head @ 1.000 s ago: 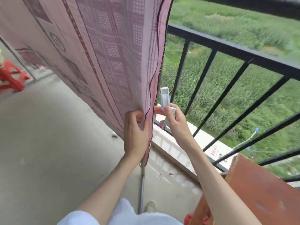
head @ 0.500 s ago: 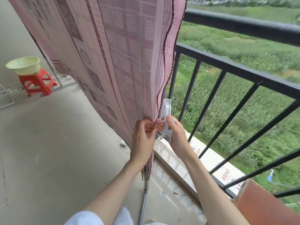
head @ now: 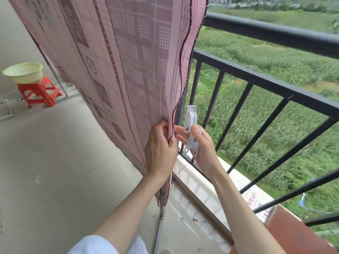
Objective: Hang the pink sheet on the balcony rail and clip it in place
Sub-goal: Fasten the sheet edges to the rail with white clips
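Surroundings: I note a red stool (head: 39,92) carrying a pale green basin (head: 23,72) far left on the balcony floor. The pink sheet (head: 119,61) hangs over the black balcony rail (head: 275,34), draped inward. Left hand (head: 161,153) pinches the sheet's lower side edge. Right hand (head: 202,148), just beside, grips a white clip (head: 190,125).

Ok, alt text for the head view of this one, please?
A person's left hand pinches the edge of a pink sheet hanging over a black balcony rail, while the right hand holds a white clip beside it. A green basin sits on a red stool behind.
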Action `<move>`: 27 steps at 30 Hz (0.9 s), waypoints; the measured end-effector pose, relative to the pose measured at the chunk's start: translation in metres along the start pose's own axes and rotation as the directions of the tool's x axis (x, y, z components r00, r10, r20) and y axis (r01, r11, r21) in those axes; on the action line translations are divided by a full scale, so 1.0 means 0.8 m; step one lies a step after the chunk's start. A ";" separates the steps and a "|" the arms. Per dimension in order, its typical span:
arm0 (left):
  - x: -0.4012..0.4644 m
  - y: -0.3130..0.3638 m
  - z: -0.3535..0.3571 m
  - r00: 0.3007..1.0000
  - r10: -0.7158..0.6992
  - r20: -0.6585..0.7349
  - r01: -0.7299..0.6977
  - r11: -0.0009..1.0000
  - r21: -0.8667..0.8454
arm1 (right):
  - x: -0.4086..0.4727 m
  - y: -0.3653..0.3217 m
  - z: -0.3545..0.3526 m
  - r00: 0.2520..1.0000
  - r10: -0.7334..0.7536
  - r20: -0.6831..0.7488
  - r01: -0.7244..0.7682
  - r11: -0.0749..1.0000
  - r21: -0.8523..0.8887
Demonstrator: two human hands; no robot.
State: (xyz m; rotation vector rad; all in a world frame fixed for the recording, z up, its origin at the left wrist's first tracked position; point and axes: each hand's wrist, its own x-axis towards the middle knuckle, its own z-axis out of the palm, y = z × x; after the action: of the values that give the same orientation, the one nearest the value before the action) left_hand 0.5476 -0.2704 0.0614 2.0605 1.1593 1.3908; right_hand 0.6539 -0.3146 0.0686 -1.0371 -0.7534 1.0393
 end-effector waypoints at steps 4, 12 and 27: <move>0.015 0.010 -0.008 0.998 0.035 -0.055 -0.041 0.994 -0.099 | 0.003 -0.016 0.007 0.998 -0.040 0.055 0.037 0.998 0.046; 0.014 0.008 -0.008 0.986 0.127 -0.110 -0.130 0.991 -0.016 | -0.008 -0.023 0.006 0.996 -0.050 -0.072 0.042 0.993 -0.113; 0.008 0.002 -0.004 0.947 0.322 0.014 -0.319 0.931 0.178 | -0.037 -0.077 0.012 0.878 -0.465 -0.115 0.244 0.640 -0.729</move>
State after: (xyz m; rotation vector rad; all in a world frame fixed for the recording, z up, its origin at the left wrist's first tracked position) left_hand 0.5465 -0.2662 0.0673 2.4591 1.0169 1.4948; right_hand 0.6543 -0.3484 0.1288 -1.5668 -1.0888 0.1984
